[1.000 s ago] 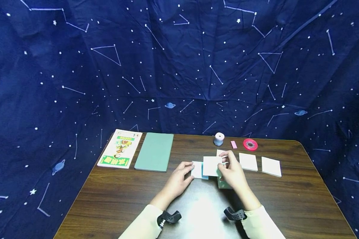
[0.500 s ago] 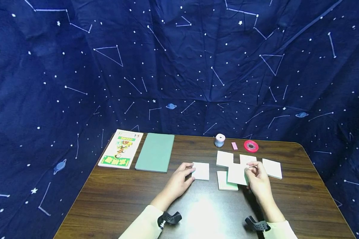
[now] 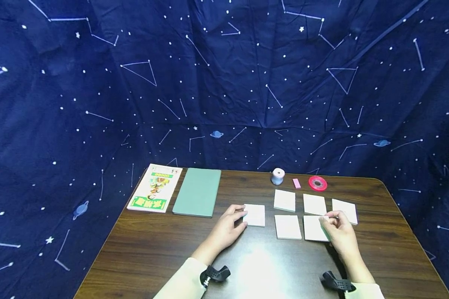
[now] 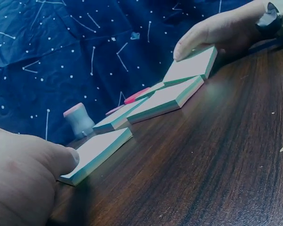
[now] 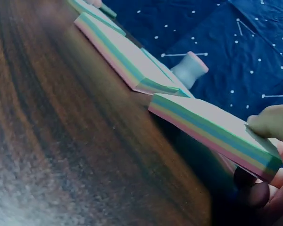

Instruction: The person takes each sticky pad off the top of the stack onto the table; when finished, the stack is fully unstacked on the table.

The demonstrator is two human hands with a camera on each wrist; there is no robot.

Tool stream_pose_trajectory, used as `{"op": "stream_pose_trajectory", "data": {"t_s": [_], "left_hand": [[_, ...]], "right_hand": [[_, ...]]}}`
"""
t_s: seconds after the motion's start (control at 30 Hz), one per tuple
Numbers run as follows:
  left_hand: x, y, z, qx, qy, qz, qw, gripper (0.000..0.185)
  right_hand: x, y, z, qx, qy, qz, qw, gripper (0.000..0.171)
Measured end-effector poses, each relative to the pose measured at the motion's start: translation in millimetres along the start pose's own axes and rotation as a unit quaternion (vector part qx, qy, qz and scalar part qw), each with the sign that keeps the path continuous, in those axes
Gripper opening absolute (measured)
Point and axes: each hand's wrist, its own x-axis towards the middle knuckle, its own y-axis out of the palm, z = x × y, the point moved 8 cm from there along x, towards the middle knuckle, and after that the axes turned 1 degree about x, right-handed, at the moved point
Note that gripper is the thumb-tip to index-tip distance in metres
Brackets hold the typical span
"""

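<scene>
I see my right hand (image 3: 338, 230) pinching the right edge of a pad of sticky notes (image 3: 315, 228), thumb beneath and fingertips (image 5: 269, 121) on top; the wrist view shows that end tilted up off the counter (image 3: 172, 253) while the far end looks down near the wood. This pad sits in the front row, just right of a second pad (image 3: 287, 226), with a narrow gap between them. Behind lie three more pads (image 3: 314, 204) in a row, the rightmost close to my knuckles. My left hand (image 3: 226, 226) rests flat-ish on the counter, its fingers lightly curled, their tips touching the left edge of a separate pad (image 3: 254, 214); it presses rather than grips.

Open wood lies in front of both hands, toward me, and a strip runs between the left pad and the grid. At the back edge stand a small spool (image 3: 277, 176), a pink eraser (image 3: 296, 183) and a red tape roll (image 3: 317, 183). Far left lie a green notebook (image 3: 197, 192) and a picture booklet (image 3: 155, 188), well apart from the pads. The right counter edge is near the grid.
</scene>
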Motion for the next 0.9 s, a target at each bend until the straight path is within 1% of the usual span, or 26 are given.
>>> {"op": "stream_pose_trajectory", "data": {"t_s": [0.07, 0.17, 0.27, 0.37, 0.43, 0.6, 0.73, 0.8, 0.87, 0.9], "left_hand": [[-0.9, -1.1, 0.8, -0.008, -0.005, 0.0, 1.0, 0.04], [-1.0, -3.5, 1.2, -0.014, -0.007, -0.004, 0.9999, 0.04], [-0.5, -5.1, 2.2, -0.015, -0.009, -0.005, 0.9998, 0.04], [-0.4, -6.0, 3.2, -0.015, -0.008, -0.007, 0.9998, 0.041], [-0.7, -6.2, 3.9, -0.014, -0.006, -0.009, 0.9998, 0.041], [-2.5, -4.4, 6.5, -0.012, -0.002, -0.009, 0.9999, 0.04], [-3.8, -3.2, 9.0, -0.017, -0.009, -0.01, 0.9998, 0.039], [-4.1, -3.4, 9.5, -0.02, -0.011, -0.012, 0.9997, 0.039], [-4.6, -4.0, 10.1, -0.03, -0.013, -0.015, 0.9993, 0.038], [-4.9, -4.7, 10.4, -0.038, -0.013, -0.018, 0.999, 0.037]], "right_hand": [[-1, 1, 2, -0.02, -0.012, 0.002, 1.0, 0.034], [-2, -1, 7, -0.08, -0.033, -0.017, 0.996, 0.035], [-3, -5, 15, -0.147, -0.063, -0.038, 0.986, 0.031], [-2, -7, 20, -0.18, -0.085, -0.049, 0.979, 0.026], [-2, -6, 20, -0.184, -0.089, -0.049, 0.978, 0.024], [-3, -2, 19, -0.176, -0.091, -0.048, 0.979, 0.024], [-3, 0, 17, -0.173, -0.103, -0.048, 0.978, 0.019], [-2, 0, 16, -0.163, -0.103, -0.061, 0.979, 0.016], [-3, -1, 18, -0.153, -0.105, -0.085, 0.979, 0.013], [-5, -1, 21, -0.149, -0.113, -0.1, 0.977, 0.012]]}}
